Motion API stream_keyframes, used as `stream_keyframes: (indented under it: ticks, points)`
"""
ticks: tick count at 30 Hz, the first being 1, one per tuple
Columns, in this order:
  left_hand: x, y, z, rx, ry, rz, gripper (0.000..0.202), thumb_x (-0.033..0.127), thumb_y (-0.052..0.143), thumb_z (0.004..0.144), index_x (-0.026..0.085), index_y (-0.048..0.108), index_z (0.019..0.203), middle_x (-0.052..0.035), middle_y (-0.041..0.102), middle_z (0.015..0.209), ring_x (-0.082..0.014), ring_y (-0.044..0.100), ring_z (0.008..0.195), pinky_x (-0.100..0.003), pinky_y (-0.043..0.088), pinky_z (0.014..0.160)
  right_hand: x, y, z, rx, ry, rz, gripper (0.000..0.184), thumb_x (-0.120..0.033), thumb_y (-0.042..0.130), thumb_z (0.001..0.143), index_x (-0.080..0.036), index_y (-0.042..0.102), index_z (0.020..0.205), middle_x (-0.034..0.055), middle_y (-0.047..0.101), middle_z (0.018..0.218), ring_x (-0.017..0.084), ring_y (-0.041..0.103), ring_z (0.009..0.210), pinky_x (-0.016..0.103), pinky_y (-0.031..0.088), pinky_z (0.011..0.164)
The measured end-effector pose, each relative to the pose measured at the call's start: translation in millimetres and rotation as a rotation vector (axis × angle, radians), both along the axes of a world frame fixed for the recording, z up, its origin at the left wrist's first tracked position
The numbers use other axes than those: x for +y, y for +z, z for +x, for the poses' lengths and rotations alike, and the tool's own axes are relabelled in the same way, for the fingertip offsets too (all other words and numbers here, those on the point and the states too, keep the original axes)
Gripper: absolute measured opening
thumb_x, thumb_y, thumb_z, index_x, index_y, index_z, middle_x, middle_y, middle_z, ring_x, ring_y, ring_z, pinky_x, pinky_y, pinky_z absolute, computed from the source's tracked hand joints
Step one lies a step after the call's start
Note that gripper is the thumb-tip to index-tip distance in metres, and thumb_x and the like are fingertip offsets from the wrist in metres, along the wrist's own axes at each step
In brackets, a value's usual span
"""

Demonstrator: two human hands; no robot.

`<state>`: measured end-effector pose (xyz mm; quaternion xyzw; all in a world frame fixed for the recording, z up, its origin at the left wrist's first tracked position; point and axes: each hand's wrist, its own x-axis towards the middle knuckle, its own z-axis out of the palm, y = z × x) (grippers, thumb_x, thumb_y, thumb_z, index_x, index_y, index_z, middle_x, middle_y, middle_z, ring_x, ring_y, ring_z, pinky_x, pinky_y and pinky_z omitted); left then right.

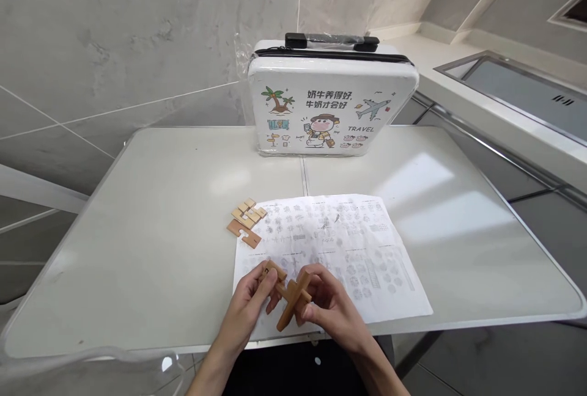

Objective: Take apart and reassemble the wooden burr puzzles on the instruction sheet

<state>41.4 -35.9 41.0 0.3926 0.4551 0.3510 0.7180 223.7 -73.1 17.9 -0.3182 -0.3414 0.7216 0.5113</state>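
Brown wood pcs [292,305], crossed, sit betw. both hands over the near edge of the desk [160,231], by the printed sheet [394,304]. L hand [251,298]: fingers grip a marked pc [277,270]; R hand [337,310]: fingers pinch the crossed pcs. Can't tell if the parts are locked. Step looks like working the joint, fitting or freeing unclear; next move prob. calls for steady alignment w/ light pressure. Loose pcs [246,220] lie at the sheet's far-L corner.
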Motion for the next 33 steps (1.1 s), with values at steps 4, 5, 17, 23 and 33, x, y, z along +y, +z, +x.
stream_keyframes:
  ticks: [4, 5, 17, 23, 33]
  points:
    - [-0.8, -6.9, -2.5, -0.061, 0.025, -0.068, 0.042, 0.058, 0.066, 0.098, 0.017, 0.065, 0.087, 0.0051, 0.043, 0.064, -0.0084, 0.034, 0.054, -0.023, 0.031, 0.052, 3.3, -0.5, -7.9, 0.015, -0.045, -0.04, 0.03, -0.044, 0.083, 0.093, -0.025, 0.062, 0.102, -0.004, 0.063, 0.079, 0.008, 0.056, 0.052, 0.02, 0.046, 0.049]
    - [-1.2, -7.6, -3.3, -0.068, 0.037, -0.082, 0.042, 0.058, 0.067, 0.098, 0.017, 0.065, 0.087, 0.0048, 0.044, 0.065, -0.0084, 0.034, 0.054, -0.023, 0.032, 0.052, 4.0, 0.0, -9.4, 0.008, -0.054, -0.044, 0.029, -0.045, 0.081, 0.095, -0.024, 0.06, 0.1, -0.0043, 0.063, 0.077, 0.008, 0.056, 0.05, 0.02, 0.046, 0.048]
    - [-0.7, -6.6, -40.3, 0.175, 0.283, 0.024, 0.044, 0.063, 0.063, 0.097, 0.02, 0.064, 0.09, 0.0036, 0.049, 0.07, -0.0114, 0.043, 0.06, -0.023, 0.037, 0.056, 4.7, 1.6, -15.6, -0.105, 0.054, -0.129, 0.039, -0.054, 0.072, 0.098, -0.026, 0.066, 0.124, -0.0031, 0.057, 0.072, 0.013, 0.052, 0.053, 0.027, 0.048, 0.052]
    - [13.4, -9.9, -72.3, 0.666, 0.292, 0.173, 0.048, 0.067, 0.058, 0.098, 0.021, 0.064, 0.089, 0.0023, 0.058, 0.069, -0.0141, 0.049, 0.061, -0.025, 0.04, 0.061, 19.9, 11.7, -13.3, -0.557, -0.009, -0.062, 0.043, -0.056, 0.06, 0.104, -0.023, 0.073, 0.128, 0.0017, 0.062, 0.079, 0.016, 0.057, 0.068, 0.028, 0.048, 0.061]
    - [46.6, -11.4, -74.9, 1.063, 0.188, 0.243, 0.054, 0.065, 0.052, 0.099, 0.023, 0.056, 0.064, -0.002, 0.072, 0.065, -0.0193, 0.062, 0.059, -0.03, 0.042, 0.067, 26.8, 14.4, -20.6, -0.732, 0.001, 0.021, 0.04, -0.054, 0.058, 0.105, -0.021, 0.075, 0.12, 0.0036, 0.068, 0.082, 0.018, 0.063, 0.071, 0.027, 0.045, 0.058]
